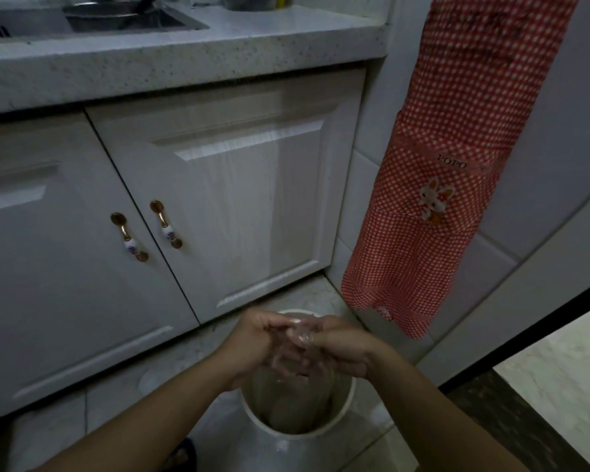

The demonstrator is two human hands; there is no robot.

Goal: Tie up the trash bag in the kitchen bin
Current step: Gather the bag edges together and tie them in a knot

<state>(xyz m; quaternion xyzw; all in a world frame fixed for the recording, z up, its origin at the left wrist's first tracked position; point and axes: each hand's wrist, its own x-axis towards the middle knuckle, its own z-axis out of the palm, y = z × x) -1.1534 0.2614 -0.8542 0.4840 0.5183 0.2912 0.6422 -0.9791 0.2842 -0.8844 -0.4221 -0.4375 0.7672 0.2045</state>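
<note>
- Currently, the clear, thin plastic trash bag (295,400) is seated in the round, off-white plastic kitchen bin (297,447), which stands on the pale tiled floor (123,396) near the white cabinet doors (218,199), left of a hanging red checked apron (433,199).
- The left hand (259,342) and right hand (338,345) are held together above the bin's mouth, both closed on gathered film from the bag's top edge.
- The knotting step is judged to be under way; whether a knot is already formed cannot be told, since the film is blurred.
- Two opposite bunches should be kept gathered and taut, crossed, and drawn snug low down.
- Thin film may tear, so sharp jerks are best avoided.
</note>
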